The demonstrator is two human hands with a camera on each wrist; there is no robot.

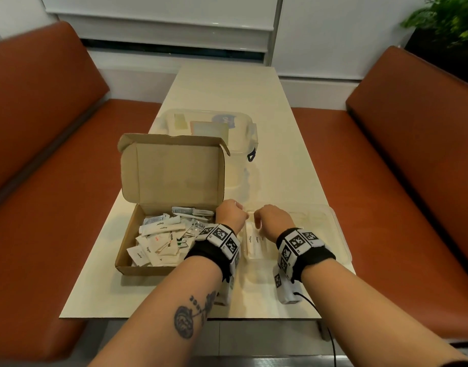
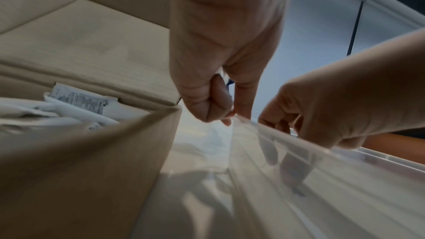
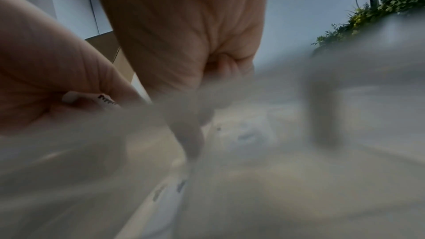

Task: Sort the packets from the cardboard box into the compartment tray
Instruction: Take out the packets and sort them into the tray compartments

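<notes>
An open cardboard box (image 1: 127,250) at the table's near left holds several white packets (image 1: 161,242). Right of it lies the clear compartment tray (image 1: 333,234), with white sugar packets (image 1: 254,241) in its near left compartment. My left hand (image 1: 229,211) hovers between the box's far right corner and the tray, fingers curled round a small white printed packet (image 3: 92,98). My right hand (image 1: 271,217) is over the tray's left part, its fingers (image 2: 294,166) reaching down inside behind the clear wall (image 2: 345,170). The blur hides whether they hold anything.
A clear lidded container (image 1: 209,125) stands behind the box's raised lid (image 1: 174,170). Orange benches (image 1: 42,128) flank the cream table (image 1: 227,83). A plant (image 1: 450,19) sits at the far right. A black cable (image 1: 325,321) hangs from my right wrist over the near edge.
</notes>
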